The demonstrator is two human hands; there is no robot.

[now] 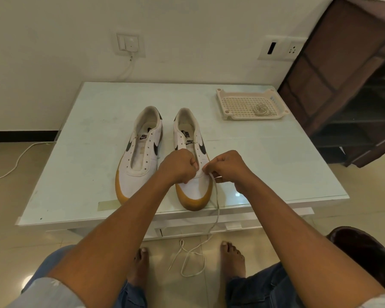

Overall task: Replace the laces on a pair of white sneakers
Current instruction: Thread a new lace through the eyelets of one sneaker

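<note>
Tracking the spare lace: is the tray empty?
No, a coiled lace lies inside the tray.

2 sneakers: left sneaker (pixel 140 156), right sneaker (pixel 192 190) at its 3 o'clock. 2 hands: left hand (pixel 178 167), right hand (pixel 229 167). 2 laces: loose lace (pixel 217 210), coiled lace (pixel 261 108) in 1 tray (pixel 222 101), 2 o'clock from shoes. 1 table (pixel 87 130). 2 wall plates at 12: switch plate (pixel 130 44), socket plate (pixel 280 48). 2 bare feet at 6: left foot (pixel 141 261), right foot (pixel 232 256).

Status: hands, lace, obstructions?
Right hand pinches lace low on right-side sneaker; left hand curled there, hold hidden. Lace trails off table to floor. Other sneaker unlaced. Nothing blocking.
</note>
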